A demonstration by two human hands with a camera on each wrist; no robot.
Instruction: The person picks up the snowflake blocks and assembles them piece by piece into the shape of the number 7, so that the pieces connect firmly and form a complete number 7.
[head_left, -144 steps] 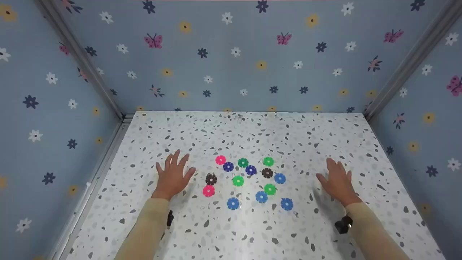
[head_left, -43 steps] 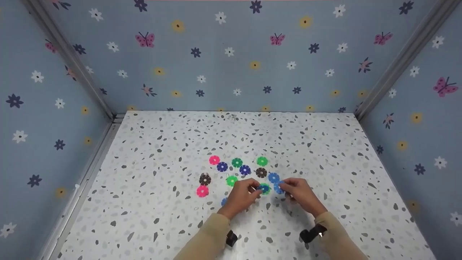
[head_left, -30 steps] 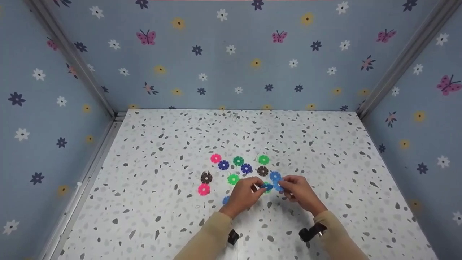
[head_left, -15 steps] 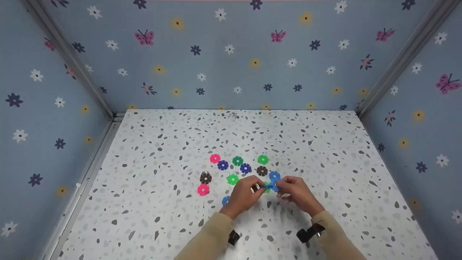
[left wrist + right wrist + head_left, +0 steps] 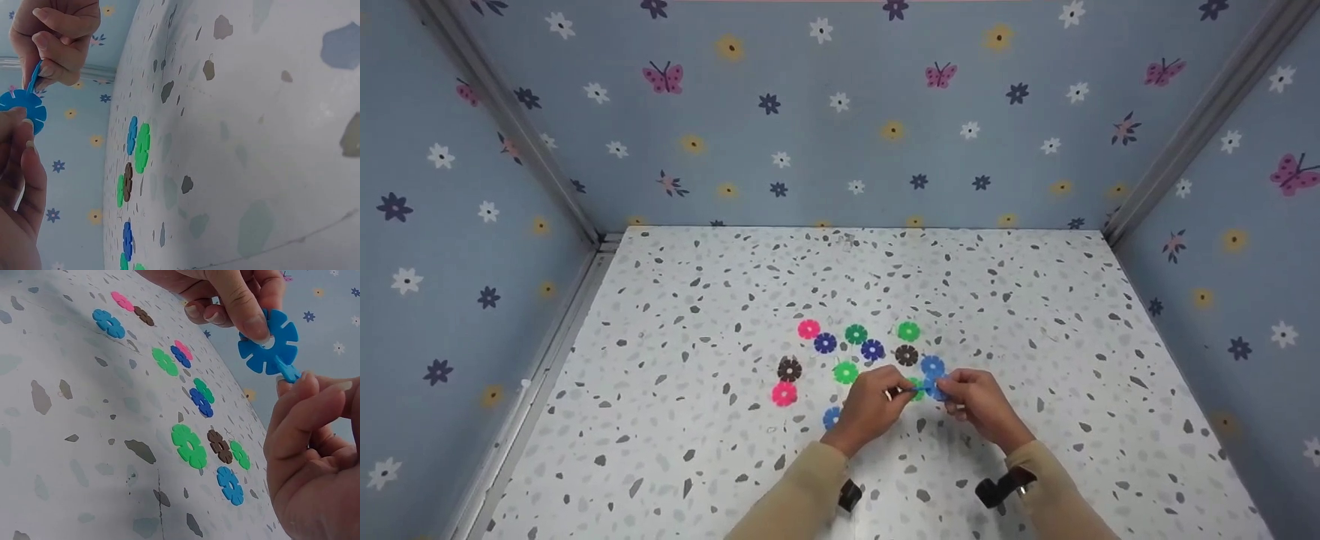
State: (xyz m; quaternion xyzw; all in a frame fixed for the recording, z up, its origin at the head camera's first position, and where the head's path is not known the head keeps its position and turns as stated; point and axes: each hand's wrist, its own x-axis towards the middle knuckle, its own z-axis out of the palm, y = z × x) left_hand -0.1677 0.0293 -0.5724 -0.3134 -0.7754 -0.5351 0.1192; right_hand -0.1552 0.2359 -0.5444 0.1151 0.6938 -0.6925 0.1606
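Observation:
In the head view my left hand (image 5: pixel 871 405) pinches one blue slotted plastic disc (image 5: pixel 282 331) between thumb and fingers. Opposite it, my right hand (image 5: pixel 982 401) pinches a second blue disc (image 5: pixel 288 372), turned edge-on in both wrist views. The two discs meet at their rims, crosswise, at a slot; how deep one sits in the other I cannot tell. Fingers cover part of each. Under the hands lies a green disc (image 5: pixel 189 446), partly hidden in the head view. Another blue disc (image 5: pixel 932 365) lies just beyond, and one more blue disc (image 5: pixel 832 418) shows beside my left wrist.
Several more discs lie flat on the speckled tabletop (image 5: pixel 720 465): pink (image 5: pixel 784 394), brown (image 5: pixel 790 368), dark blue (image 5: pixel 825 343), teal (image 5: pixel 856 334) and green (image 5: pixel 909 331). Flower-patterned panels (image 5: pixel 840 112) stand at the back and both sides.
Earlier both hands lay spread apart on the table; since then each has picked up a blue disc. The left disc has turned edge-on in the head view, and the two discs have come together.

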